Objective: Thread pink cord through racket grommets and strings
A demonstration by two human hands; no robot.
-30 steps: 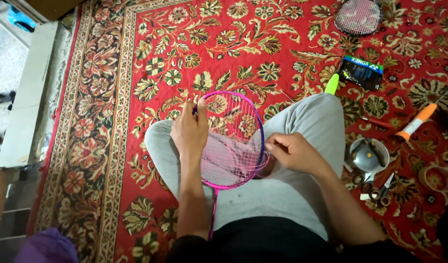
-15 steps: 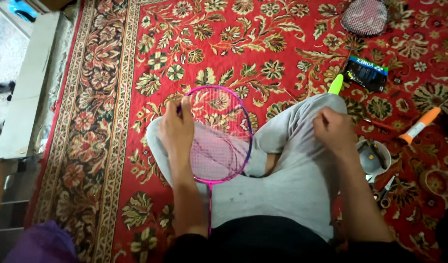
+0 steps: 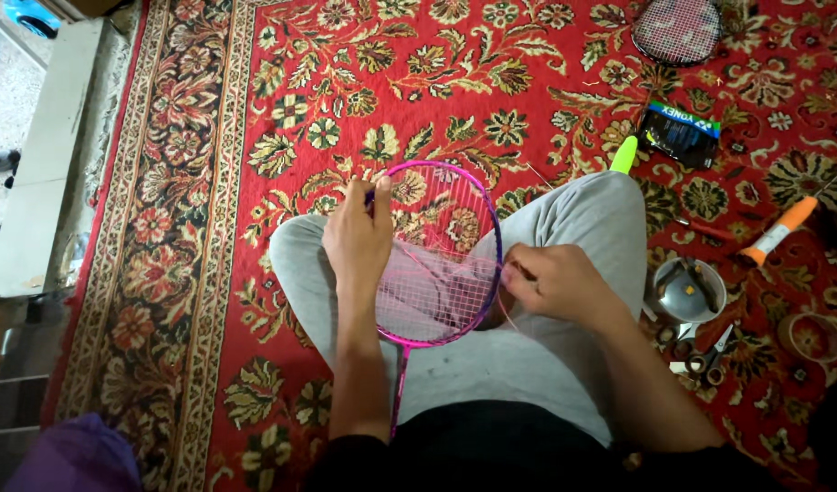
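A pink and purple badminton racket (image 3: 455,205) lies across my lap, head away from me, its handle running down between my grey-trousered legs. My left hand (image 3: 357,239) grips the left side of the frame, fingers curled over the rim. At the frame's right edge my right hand (image 3: 551,281) pinches a thin pink string (image 3: 437,273) that crosses the strung face.
I sit on a red floral carpet (image 3: 209,228). To my right lie a small metal bowl (image 3: 687,292), scissors (image 3: 701,360), an orange-and-white tool (image 3: 778,230), a black packet (image 3: 681,134), a green grip (image 3: 624,155) and a tape roll (image 3: 810,337). A second racket head (image 3: 678,29) lies far right.
My right hand came back from my right knee to the racket's right edge and now pinches the string. The left hand stayed on the frame.
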